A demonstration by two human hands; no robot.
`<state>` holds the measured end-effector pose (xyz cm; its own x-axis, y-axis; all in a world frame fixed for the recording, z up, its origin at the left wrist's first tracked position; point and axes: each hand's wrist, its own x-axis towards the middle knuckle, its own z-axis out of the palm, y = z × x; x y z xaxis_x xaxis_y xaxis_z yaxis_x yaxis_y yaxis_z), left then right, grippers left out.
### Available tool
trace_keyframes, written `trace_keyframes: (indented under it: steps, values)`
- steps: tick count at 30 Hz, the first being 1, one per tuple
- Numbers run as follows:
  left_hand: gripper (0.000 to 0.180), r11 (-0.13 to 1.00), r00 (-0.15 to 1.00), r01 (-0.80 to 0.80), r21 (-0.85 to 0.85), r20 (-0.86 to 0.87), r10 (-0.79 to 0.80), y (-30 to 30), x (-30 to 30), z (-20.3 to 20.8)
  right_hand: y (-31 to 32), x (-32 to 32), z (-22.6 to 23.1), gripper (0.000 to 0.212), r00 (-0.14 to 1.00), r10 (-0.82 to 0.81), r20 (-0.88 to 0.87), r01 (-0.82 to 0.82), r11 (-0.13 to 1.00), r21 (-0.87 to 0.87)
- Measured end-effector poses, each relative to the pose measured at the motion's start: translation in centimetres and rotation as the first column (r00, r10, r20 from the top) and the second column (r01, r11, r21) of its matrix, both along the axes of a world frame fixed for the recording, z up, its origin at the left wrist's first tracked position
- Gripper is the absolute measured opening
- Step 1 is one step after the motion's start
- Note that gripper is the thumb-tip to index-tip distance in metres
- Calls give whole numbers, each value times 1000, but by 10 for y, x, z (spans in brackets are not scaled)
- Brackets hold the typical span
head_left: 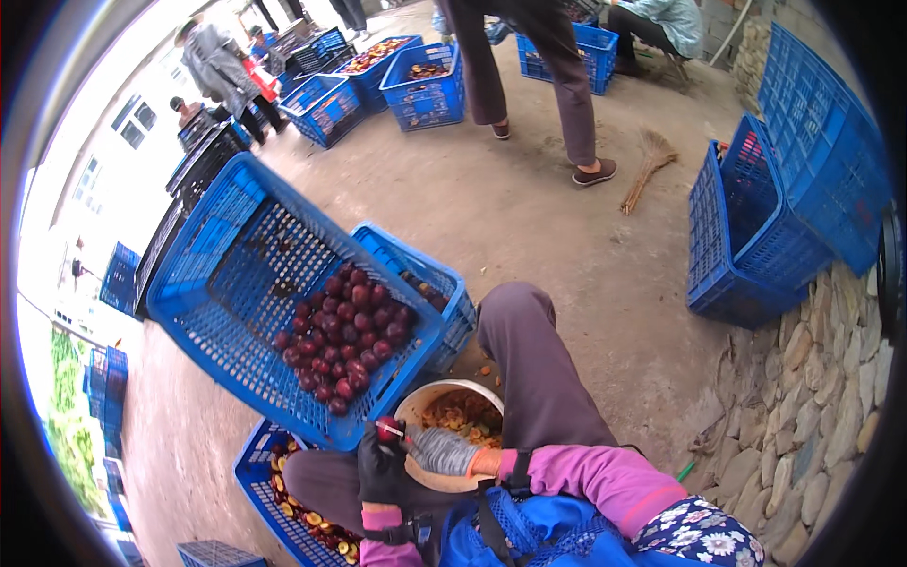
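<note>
My left hand (380,470), in a black glove, is closed around a dark red plum (388,430). Against that plum lies a thin pale blade (395,432), gripped by my right hand (442,451) in a grey knit glove; its handle is hidden in the fingers. Just beyond my hands, a tilted blue crate (236,326) holds a heap of whole plums (350,326). Between my knees stands a white bucket (408,408) with orange-brown scraps (468,416) inside. Cut plum pieces (316,520) fill part of a low blue crate (253,463) under my left leg.
Another blue crate (453,288) supports the tilted one. Stacked blue crates (746,227) stand at the right beside a stone wall (803,406). A straw broom (648,172) lies on the concrete floor. A person (557,85) stands ahead; others are near more fruit crates (422,90).
</note>
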<state>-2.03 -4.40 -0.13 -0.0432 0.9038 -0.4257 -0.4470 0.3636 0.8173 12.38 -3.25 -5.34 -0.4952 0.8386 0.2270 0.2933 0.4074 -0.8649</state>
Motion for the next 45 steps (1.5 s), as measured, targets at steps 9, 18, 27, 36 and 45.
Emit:
trace_keyframes:
  steps: [9,18,27,36,45]
  values:
    - [56,990,841,130,61,-535,-78,20,0,8,5,2,10,32,1000,-6,-23,0,968,-252]
    - [38,969,565,162,189,-822,66,40,10,-4,4,-3,-4,38,989,-128,-71,101,946,-307]
    - [42,950,357,238,202,-928,107,51,41,3,6,15,-7,31,964,-93,247,-28,894,448]
    - [41,964,778,-43,262,-597,197,61,62,0,16,23,-28,32,935,-90,343,-21,952,306]
    - [51,886,414,310,345,-888,201,57,53,10,24,42,18,38,916,-191,353,-27,849,528]
